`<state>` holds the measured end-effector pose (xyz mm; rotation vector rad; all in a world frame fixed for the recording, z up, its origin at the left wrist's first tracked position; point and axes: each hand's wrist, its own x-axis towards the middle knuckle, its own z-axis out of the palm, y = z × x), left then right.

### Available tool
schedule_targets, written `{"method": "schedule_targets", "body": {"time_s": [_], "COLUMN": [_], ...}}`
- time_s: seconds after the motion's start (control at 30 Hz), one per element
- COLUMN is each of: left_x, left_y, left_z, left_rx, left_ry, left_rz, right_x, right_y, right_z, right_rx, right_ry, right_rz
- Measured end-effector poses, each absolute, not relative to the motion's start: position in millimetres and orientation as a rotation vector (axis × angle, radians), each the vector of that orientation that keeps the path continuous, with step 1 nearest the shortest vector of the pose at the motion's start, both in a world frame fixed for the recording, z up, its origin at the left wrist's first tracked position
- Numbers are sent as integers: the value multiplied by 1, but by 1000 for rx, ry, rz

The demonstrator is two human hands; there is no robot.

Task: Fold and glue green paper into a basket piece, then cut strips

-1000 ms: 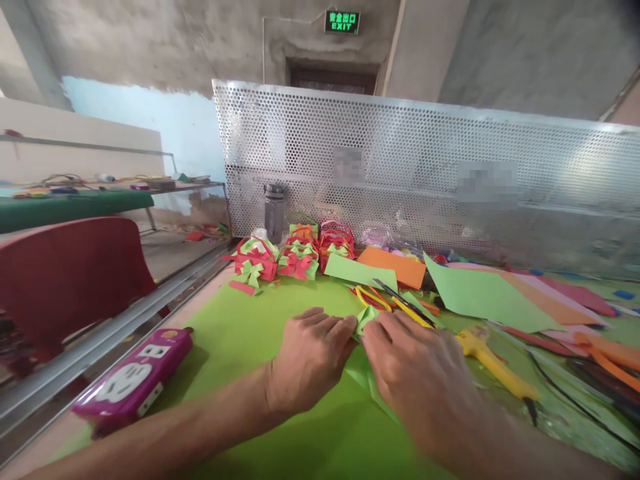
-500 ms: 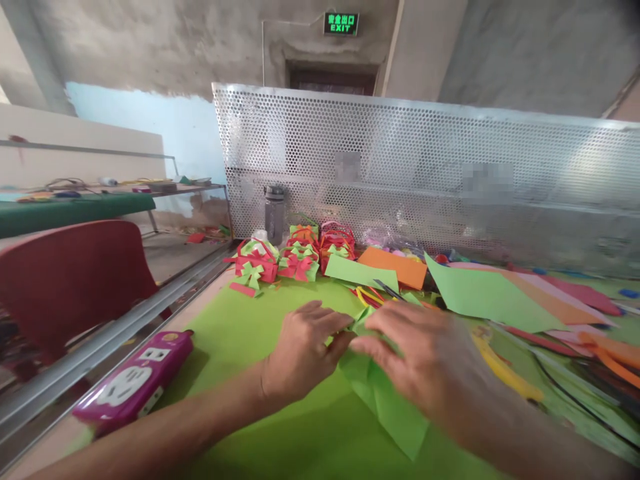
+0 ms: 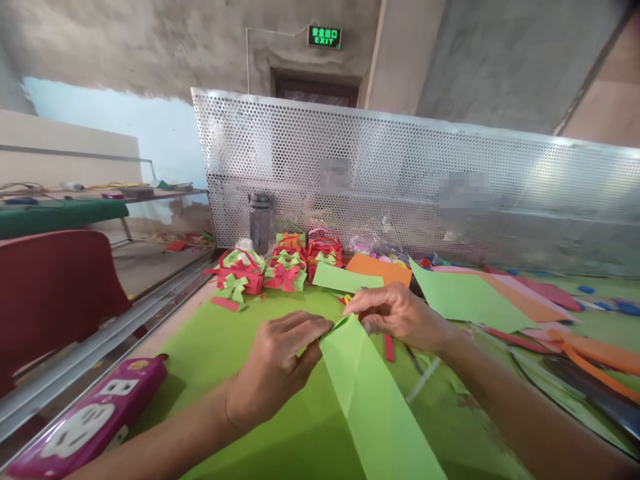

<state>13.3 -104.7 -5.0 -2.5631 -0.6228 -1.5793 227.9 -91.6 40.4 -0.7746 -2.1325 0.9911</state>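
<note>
The place looks like a craft workshop: the wall (image 3: 150, 40) is rough concrete, an exit sign (image 3: 325, 37) hangs above the doorway (image 3: 317, 91), and a perforated panel (image 3: 280, 143) stands behind the table (image 3: 210, 330), which carries coloured sheets (image 3: 465, 297) and paper baskets (image 3: 285, 277). Over it, a creased green paper (image 3: 377, 400) is held.

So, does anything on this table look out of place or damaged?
Nothing looks badly wrong. A red scrap lies loose in front of the little paper baskets, apart from the coloured sheets overlapping untidily at the right. The held green strip shows creases, but no tear I can see.
</note>
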Motion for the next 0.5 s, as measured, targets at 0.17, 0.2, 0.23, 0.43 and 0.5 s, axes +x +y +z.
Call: {"method": "schedule_targets", "body": {"time_s": [0.17, 0.2, 0.23, 0.43, 0.5], "left_x": [14, 14, 14, 19, 19], "left_y": [-104, -105, -107, -119, -120], "left_z": [-7, -6, -5, 1, 2], "left_rx": [-2618, -2623, -2624, -2676, -2681], "left_ry": [-748, -786, -815, -1043, -1064], "left_rz": [-1716, -1738, -1758, -1810, -1820], "right_x": [221, 220, 219, 212, 210], "right_y": [-96, -97, -97, -99, -101], "right_z": [36, 35, 35, 31, 30], "right_rx": [-792, -814, -838, -813, -810], "right_ry": [-2106, -2101, -2097, -2091, -2086], "right_rz": [952, 928, 896, 733, 713]}}
